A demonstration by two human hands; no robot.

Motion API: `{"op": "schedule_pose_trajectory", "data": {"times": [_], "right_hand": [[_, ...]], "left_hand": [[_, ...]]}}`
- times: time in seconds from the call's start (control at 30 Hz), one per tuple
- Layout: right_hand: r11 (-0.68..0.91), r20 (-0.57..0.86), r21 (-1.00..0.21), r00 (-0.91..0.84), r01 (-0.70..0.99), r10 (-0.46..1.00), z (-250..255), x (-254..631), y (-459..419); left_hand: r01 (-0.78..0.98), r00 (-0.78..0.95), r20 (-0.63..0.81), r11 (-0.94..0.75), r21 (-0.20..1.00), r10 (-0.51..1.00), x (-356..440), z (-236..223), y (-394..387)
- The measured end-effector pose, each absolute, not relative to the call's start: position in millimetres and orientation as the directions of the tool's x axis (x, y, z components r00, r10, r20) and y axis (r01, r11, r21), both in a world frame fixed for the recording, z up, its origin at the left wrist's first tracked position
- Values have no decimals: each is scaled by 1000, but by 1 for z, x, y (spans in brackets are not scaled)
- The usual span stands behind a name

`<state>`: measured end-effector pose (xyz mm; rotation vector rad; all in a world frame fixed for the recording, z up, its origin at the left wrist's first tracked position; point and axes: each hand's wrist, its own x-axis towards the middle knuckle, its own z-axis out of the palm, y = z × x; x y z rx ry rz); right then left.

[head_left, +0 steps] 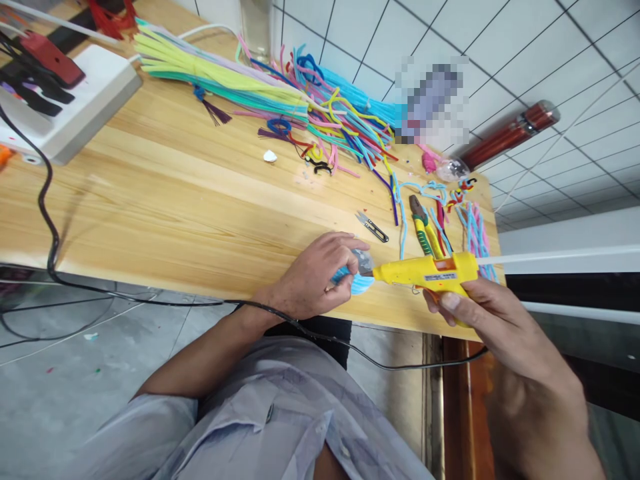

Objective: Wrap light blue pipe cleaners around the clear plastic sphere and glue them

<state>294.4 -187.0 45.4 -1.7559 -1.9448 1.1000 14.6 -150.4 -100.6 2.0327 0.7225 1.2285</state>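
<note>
My left hand (320, 275) is closed near the table's front edge, thumb and fingers around a light-blue piece (362, 285) that looks made of pipe cleaner. A greyish, see-through bit (362, 259) shows by the fingertips; its kind is unclear. My right hand (493, 313) grips a yellow hot glue gun (430, 271), its nozzle pointing left and ending right at the blue piece. Whether the tip touches it I cannot tell. From the gun's back a long white glue stick (555, 255) sticks out. Thread snips (373, 227) lie just beyond my left hand.
Green-and-yellow pliers (424, 230) lie behind the glue gun. Bundles of coloured pipe cleaners (225, 77) spread along the wall side. A white power strip (90, 100) stands at left. The black cord (300, 327) crosses over my left forearm. A red flask (515, 133) is at the far right.
</note>
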Motion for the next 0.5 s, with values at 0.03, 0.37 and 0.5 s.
{"op": "schedule_pose_trajectory", "data": {"times": [0.03, 0.37, 0.5], "right_hand": [[-45, -270, -704, -209, 709, 940, 45, 294, -187], [-78, -302, -705, -199, 705, 932, 44, 291, -185], [-81, -294, -717, -196, 692, 936, 45, 288, -185]], "left_hand": [[126, 412, 547, -640, 758, 729, 15, -101, -150], [128, 399, 566, -655, 745, 721, 15, -104, -151], [134, 403, 565, -658, 741, 720, 14, -102, -151]]}}
